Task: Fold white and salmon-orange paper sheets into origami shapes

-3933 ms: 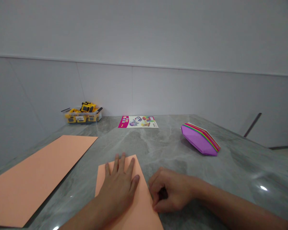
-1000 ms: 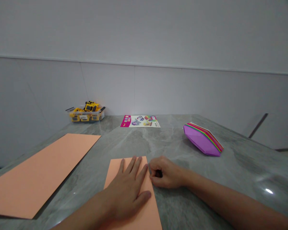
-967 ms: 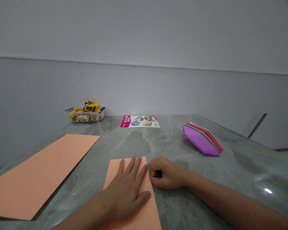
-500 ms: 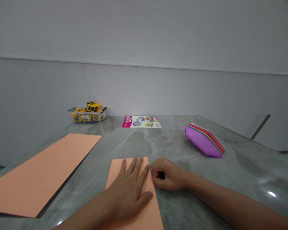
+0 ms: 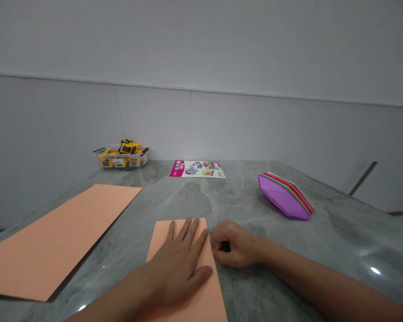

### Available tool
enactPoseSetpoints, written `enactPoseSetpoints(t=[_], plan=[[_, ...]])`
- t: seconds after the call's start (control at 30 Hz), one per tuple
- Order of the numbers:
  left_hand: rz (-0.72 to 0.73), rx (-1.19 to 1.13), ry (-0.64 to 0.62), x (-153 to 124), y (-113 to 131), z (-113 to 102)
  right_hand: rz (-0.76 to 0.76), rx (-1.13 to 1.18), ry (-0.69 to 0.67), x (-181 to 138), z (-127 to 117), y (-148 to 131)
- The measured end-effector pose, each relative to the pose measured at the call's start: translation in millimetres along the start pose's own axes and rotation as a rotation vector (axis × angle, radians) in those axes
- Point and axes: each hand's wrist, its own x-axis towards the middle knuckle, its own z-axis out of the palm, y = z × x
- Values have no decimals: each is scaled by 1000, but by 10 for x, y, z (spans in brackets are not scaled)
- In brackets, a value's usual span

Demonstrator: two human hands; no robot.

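Observation:
A narrow peach-orange sheet of paper (image 5: 215,293) lies on the grey marbled table in front of me and runs out of view at the bottom. My left hand (image 5: 179,268) rests flat on it, fingers spread and pointing away from me. Against the sheet's right edge is my right hand (image 5: 235,243), closed, with the fingers curled in and the thumb below them. Its fingertips meet the paper's edge; what they grip, if anything, is hidden. A larger peach-orange sheet (image 5: 70,228) lies to the left, apart from both hands.
At the back left stands a clear plastic box (image 5: 121,160) with yellow toy vehicle parts. A printed leaflet (image 5: 197,169) lies at the back middle. To the right is a fanned stack of coloured paper (image 5: 285,197), purple on top. A pale wall (image 5: 221,125) borders the table behind.
The view has shifted very slightly. Both hands keep the same pose and place on and beside the narrow sheet.

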Motion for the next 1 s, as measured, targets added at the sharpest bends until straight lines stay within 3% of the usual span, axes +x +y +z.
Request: enactPoseSetpoints(t=[0.17,0.4,0.6,1.0], plan=[[-4,-4,-11,-4,3,-2,0,19,62,-14,5,-10],[3,-4,1,15,7,-11,16,-51,-62,18,-41,-79],[-8,-7,8,6,2,-17,-4,-114,-50,-16,-26,-106],[-60,8,92,45,-33,110,4,-28,-180,-61,-59,-283]])
